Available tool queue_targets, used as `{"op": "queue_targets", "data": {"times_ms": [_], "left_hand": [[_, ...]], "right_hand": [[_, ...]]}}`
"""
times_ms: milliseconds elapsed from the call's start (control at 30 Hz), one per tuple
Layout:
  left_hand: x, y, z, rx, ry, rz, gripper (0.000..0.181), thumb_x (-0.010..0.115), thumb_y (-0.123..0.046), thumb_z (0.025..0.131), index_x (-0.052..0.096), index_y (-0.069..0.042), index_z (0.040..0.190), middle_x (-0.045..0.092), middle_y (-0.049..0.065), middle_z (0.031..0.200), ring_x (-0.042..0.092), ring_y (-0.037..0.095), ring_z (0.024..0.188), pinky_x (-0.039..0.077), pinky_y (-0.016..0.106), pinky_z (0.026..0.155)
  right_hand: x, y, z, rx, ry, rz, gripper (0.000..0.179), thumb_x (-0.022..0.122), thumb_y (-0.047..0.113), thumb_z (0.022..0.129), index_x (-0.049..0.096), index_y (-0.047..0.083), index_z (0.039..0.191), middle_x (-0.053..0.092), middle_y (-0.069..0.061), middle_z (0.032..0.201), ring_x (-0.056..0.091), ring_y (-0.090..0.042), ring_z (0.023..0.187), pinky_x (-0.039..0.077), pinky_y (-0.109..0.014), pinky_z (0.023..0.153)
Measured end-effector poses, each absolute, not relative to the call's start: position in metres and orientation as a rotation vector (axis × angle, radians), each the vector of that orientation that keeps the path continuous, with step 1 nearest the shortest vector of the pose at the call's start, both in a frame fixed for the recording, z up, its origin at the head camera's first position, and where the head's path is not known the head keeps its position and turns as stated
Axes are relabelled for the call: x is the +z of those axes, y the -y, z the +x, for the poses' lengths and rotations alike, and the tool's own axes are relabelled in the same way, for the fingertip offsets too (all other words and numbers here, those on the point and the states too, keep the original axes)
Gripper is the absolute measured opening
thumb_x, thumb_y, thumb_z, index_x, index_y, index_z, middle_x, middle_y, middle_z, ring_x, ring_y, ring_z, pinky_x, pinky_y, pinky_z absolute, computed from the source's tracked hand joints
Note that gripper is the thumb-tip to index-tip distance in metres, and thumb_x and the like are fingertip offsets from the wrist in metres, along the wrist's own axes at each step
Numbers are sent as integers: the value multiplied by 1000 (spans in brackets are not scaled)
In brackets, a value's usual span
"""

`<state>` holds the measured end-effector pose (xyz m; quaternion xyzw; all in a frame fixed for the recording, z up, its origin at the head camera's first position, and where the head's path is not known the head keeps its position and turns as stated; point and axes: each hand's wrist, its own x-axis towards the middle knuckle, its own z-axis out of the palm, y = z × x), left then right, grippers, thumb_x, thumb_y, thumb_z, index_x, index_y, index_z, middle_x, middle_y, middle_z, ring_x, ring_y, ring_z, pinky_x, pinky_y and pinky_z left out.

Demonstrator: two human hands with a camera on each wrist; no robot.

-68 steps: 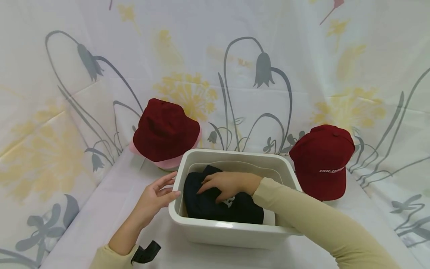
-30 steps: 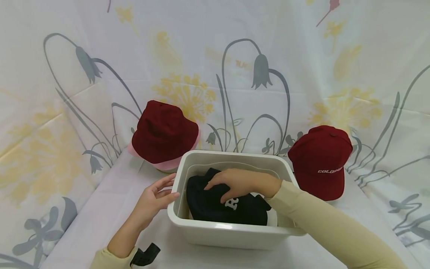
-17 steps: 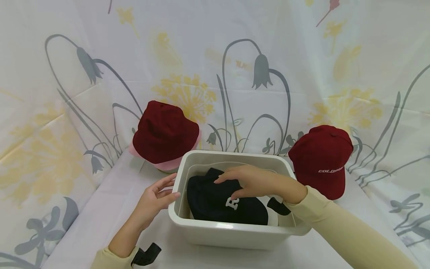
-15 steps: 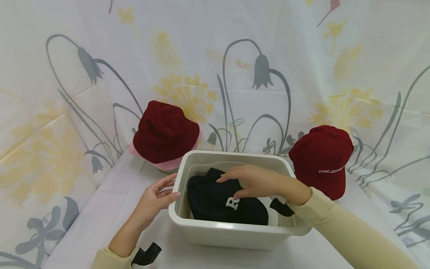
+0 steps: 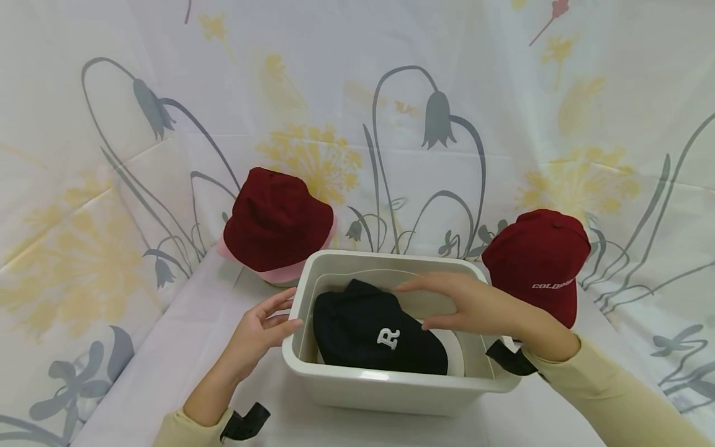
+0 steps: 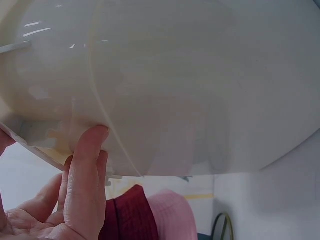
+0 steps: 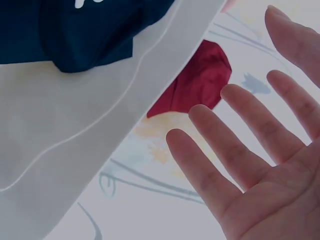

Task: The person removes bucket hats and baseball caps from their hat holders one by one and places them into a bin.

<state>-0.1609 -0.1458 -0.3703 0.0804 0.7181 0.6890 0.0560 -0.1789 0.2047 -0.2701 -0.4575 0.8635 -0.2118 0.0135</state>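
Note:
A navy baseball cap (image 5: 363, 329) with a white letter R lies in a whitish plastic bin (image 5: 385, 391), crown to the left and brim to the right. Something white shows under its brim. My left hand (image 5: 259, 335) holds the bin's left rim, thumb over the edge. In the left wrist view its fingers (image 6: 87, 165) lie against the outer wall. Over the bin's right half, my right hand (image 5: 469, 307) is spread apart from the cap. Its palm and separated fingers (image 7: 205, 167) show bare in the right wrist view.
Behind the bin on the left, a dark red bucket hat (image 5: 276, 217) sits over a pink hat (image 5: 285, 273). To the right stands a dark red cap (image 5: 539, 267) with white lettering. A flower-print cloth (image 5: 335, 93) hangs behind everything.
My right hand has moved from the navy cap rightward, its fingers spreading, and the R now shows fully. My left hand has stayed at the bin's rim.

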Motion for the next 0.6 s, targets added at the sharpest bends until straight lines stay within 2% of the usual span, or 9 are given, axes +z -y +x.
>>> {"op": "queue_targets", "data": {"times_ms": [167,400,600], "left_hand": [[-370,146,-161,2087,-2187,241,59,67,-10,85,43,-7,138,49,19,126,58,25,104,53,39,74],[-370,145,-161,2093,-2183,263,58,67,-10,85,43,-6,138,48,20,125,58,24,102,53,39,73],[-369,145,-161,2087,-2183,231,58,68,-9,84,45,-8,137,49,19,124,59,22,101,53,39,73]], "right_hand": [[-269,-218,-169,-688,-2750,-1312,57,74,18,80,50,21,132,51,8,129,47,-13,118,44,-36,92],[-272,-239,-156,-782,-2830,-1421,59,77,13,76,53,12,130,55,4,125,52,-9,111,49,-32,83],[-275,-252,-148,-833,-2892,-1433,61,79,10,73,54,13,129,56,3,125,53,-10,109,50,-30,80]]}}
